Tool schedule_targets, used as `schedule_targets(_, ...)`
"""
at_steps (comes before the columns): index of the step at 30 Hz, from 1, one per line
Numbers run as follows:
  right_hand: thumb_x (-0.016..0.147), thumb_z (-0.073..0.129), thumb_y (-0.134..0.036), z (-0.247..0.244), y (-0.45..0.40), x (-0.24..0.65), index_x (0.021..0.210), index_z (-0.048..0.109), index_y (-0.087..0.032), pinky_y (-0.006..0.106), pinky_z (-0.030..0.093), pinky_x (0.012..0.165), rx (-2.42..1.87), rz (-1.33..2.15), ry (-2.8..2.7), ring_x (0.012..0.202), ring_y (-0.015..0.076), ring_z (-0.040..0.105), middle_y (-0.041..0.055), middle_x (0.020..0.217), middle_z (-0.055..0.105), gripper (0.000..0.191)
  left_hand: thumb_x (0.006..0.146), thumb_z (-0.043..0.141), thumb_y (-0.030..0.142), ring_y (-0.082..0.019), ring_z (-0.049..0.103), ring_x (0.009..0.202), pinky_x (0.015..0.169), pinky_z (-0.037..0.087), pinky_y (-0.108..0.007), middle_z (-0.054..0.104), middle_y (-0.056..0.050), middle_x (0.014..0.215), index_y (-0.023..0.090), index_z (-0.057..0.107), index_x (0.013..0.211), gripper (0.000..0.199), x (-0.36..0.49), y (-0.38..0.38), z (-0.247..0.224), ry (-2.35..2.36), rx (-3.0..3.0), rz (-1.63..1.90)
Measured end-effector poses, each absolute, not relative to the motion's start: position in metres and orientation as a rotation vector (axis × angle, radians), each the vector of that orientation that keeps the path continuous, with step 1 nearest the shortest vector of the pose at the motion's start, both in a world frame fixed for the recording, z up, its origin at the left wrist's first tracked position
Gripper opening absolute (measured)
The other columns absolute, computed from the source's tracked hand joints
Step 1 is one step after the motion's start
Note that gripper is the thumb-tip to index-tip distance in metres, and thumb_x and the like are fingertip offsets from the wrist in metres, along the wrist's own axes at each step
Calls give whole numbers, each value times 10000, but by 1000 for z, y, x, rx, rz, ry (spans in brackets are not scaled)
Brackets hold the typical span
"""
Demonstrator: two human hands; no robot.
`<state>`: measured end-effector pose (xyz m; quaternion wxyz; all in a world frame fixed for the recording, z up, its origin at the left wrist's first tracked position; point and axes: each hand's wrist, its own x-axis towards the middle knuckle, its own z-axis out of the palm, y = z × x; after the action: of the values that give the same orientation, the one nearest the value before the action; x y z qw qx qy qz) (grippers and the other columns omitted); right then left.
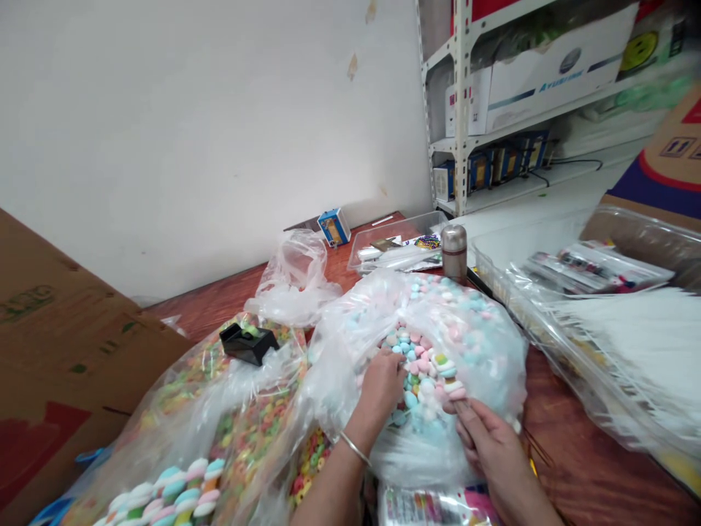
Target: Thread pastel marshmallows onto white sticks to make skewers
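Observation:
My right hand (485,442) pinches the lower end of a marshmallow skewer (450,378), a short upright stack of white, pink and blue pieces with yellow-green and orange rings between them. My left hand (384,380) reaches into the open mouth of a clear plastic bag (493,387) full of small pastel marshmallows (423,358). Its fingers are curled together among the pieces, and whatever lies between the fingertips is hidden. At the lower left, several finished-looking marshmallow skewers (175,493) lie side by side on a bag of colourful ring-shaped pieces (255,424).
A black tape dispenser (249,343) rests on the ring bag. Behind stand a metal flask (454,252), a clear tray (358,256) and a small blue box (334,227). Right: a plastic bin (564,372) with white sleeves. Left: a cardboard box (71,351). A packet (432,505) lies in front.

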<state>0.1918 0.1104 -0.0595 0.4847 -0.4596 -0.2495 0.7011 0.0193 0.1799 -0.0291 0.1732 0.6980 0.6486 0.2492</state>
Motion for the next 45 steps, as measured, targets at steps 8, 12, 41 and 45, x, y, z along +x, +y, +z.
schedule_targets(8,683,635,-711,-54,112,192,819,633,-162,179,80,390,-1134,1710,-684,388,32,129,-145,477,201,565,758,581,153,-201,589,725,680,415,-306,642,-41,751,164,672,781,95,22,179,-36,1954,1858,821)
schedule_targets(12,664,612,-734,-56,114,193,807,649,-168,185,91,379,-1129,1733,-748,371,36,144,-138,459,219,585,790,572,211,-179,604,695,664,438,-285,669,-27,765,166,685,886,155,26,178,-37,1933,1797,925)
schedule_targets(41,695,601,-695,-46,114,195,756,630,-180,196,86,387,-1132,1745,-809,408,51,144,-122,476,218,520,840,553,186,-199,605,863,800,457,-311,652,-47,912,217,685,976,191,31,167,-34,1813,1833,1195)
schedule_targets(45,700,599,-696,-46,114,195,767,636,-173,192,89,390,-1125,1748,-807,416,49,146,-122,483,225,528,855,536,147,-199,596,934,860,450,-313,645,-55,1000,241,657,1071,265,37,169,-31,1698,2028,1010)
